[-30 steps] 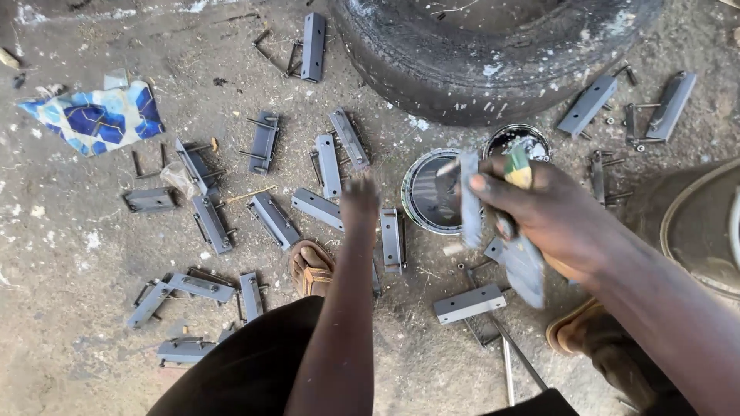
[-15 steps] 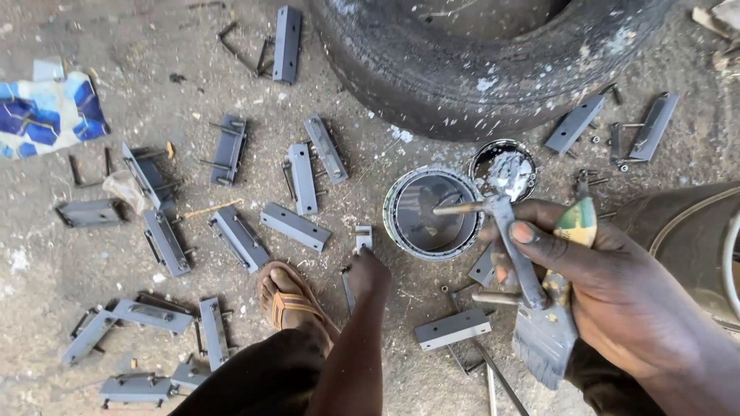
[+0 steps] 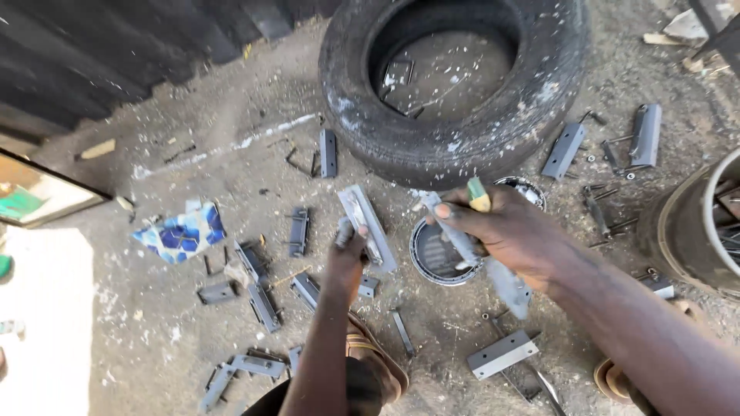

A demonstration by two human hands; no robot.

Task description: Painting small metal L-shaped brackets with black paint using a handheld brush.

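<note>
Since half-second back: left hand [image 3: 348, 248] lifted grey metal bracket [image 3: 368, 228] off dirt ground, fingers clamped on its lower end. Right hand [image 3: 493, 231] gripped paintbrush [image 3: 472, 245], held over open paint tin [image 3: 436, 254] below tyre [image 3: 455, 85]. Best to keep bracket steady, brush along its length.

The dirt ground [image 3: 193, 339] is dusty, strewn with chips and pale flecks. A worn car tyre [image 3: 455, 131] lies flat on it. Grey metal brackets [image 3: 262, 304] are scattered across the left and middle, with more beside the tyre at right [image 3: 563, 150]. A round paint tin [image 3: 435, 254] sits below the tyre, and a blue patterned scrap [image 3: 181, 233] lies off to the left.
</note>
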